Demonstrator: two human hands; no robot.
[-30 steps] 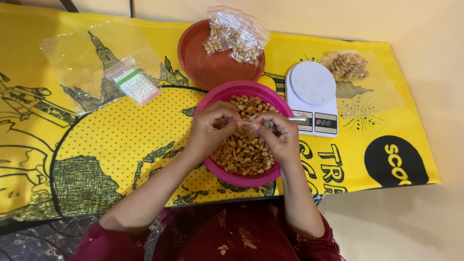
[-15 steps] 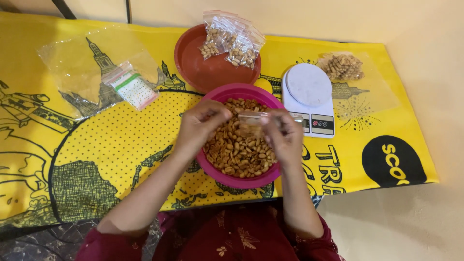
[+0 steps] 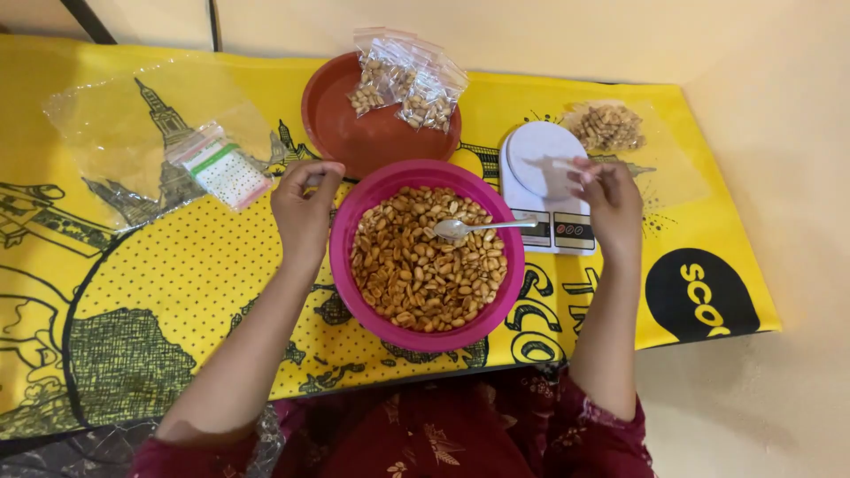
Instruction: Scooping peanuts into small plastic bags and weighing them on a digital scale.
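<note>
Your left hand [image 3: 305, 205] curls at the pink bowl [image 3: 354, 265] rim; your right hand [image 3: 611, 199] pinches something small, hard to tell, over the white scale [image 3: 540, 159]; peanuts [image 3: 425, 265] heap in the bowl, light, loose, slippery; scoop with the spoon [image 3: 469, 228].

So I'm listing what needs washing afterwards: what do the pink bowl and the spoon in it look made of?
The pink bowl looks like plastic: even, saturated colour and a soft, dull sheen on its thick rim. The spoon lying on the peanuts looks like metal, probably steel, silvery with bright reflections, though shiny plastic can't be ruled out.
</note>
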